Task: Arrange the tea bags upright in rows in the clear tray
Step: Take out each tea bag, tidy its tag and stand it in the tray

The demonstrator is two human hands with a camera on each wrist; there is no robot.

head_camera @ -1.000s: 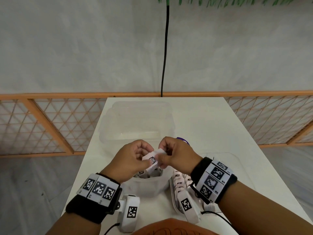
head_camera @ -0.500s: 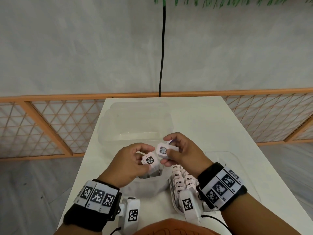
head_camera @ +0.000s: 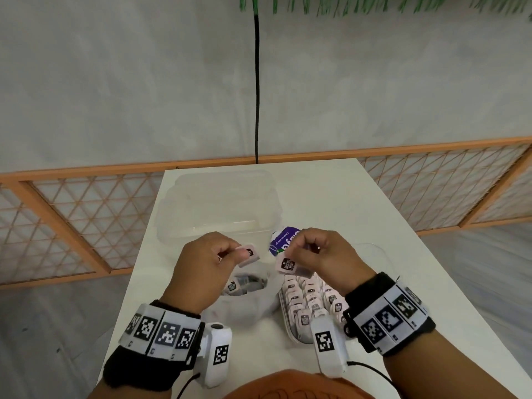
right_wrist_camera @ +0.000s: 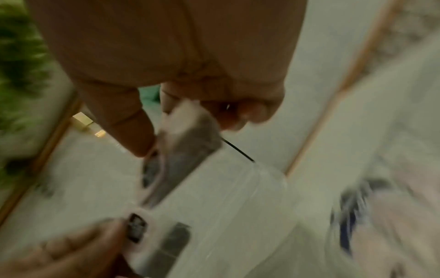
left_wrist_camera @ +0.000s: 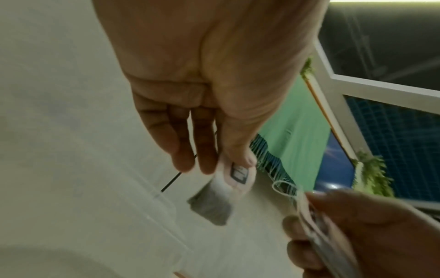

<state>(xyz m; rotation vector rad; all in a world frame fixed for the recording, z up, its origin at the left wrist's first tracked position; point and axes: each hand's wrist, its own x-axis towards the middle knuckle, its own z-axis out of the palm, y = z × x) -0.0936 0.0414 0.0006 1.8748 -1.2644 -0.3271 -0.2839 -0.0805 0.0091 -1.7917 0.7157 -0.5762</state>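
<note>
My left hand (head_camera: 227,253) pinches a pale pink tea bag (head_camera: 249,254) between thumb and fingers, above a white bag of loose tea bags (head_camera: 244,286). The left wrist view shows that tea bag (left_wrist_camera: 228,186) hanging from the thumb (left_wrist_camera: 240,150). My right hand (head_camera: 305,249) pinches a second tea bag (head_camera: 289,266) by its top, above the clear tray (head_camera: 290,332) at the near right. Several tea bags (head_camera: 311,300) stand upright in rows inside that tray. In the blurred right wrist view the held tea bag (right_wrist_camera: 183,143) hangs from the fingers.
A large clear plastic tub (head_camera: 218,205) stands on the white table (head_camera: 359,220) behind my hands. A purple and white packet (head_camera: 283,240) lies just behind the right hand. A clear lid (head_camera: 374,254) lies at the right. An orange lattice fence (head_camera: 72,220) flanks the table.
The two tea bags, held together in both hands a second ago, are now apart. The left hand drew one to the left, the right hand carried the other to the right over the tray.
</note>
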